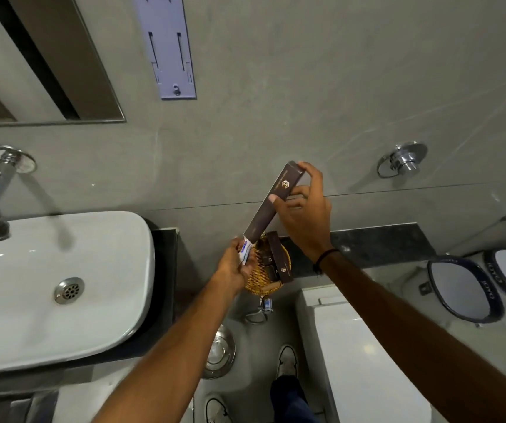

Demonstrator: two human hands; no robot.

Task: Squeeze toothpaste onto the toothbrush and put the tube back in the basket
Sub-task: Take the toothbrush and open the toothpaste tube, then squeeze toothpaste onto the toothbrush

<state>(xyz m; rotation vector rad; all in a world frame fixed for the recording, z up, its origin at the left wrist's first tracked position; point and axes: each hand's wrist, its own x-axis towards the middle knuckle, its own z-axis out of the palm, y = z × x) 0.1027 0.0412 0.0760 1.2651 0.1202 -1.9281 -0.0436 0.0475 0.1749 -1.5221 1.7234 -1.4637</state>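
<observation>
Brown cardboard carton (271, 201) tilts mouth-down in the right hand (305, 215), fingers pinching it, so the left hand (233, 265) can pinch out the white toothpaste sachet (245, 251) above the woven wicker basket (260, 285).

Small white-and-blue toothpaste tube (31, 252) emerging from tilted brown box (273, 203) above wicker basket (257, 285).

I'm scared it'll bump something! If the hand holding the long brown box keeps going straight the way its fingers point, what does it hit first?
Probably the grey wall. The right hand points up and away, holding the brown box, with nothing visible between; depth is hard to judge.
</observation>
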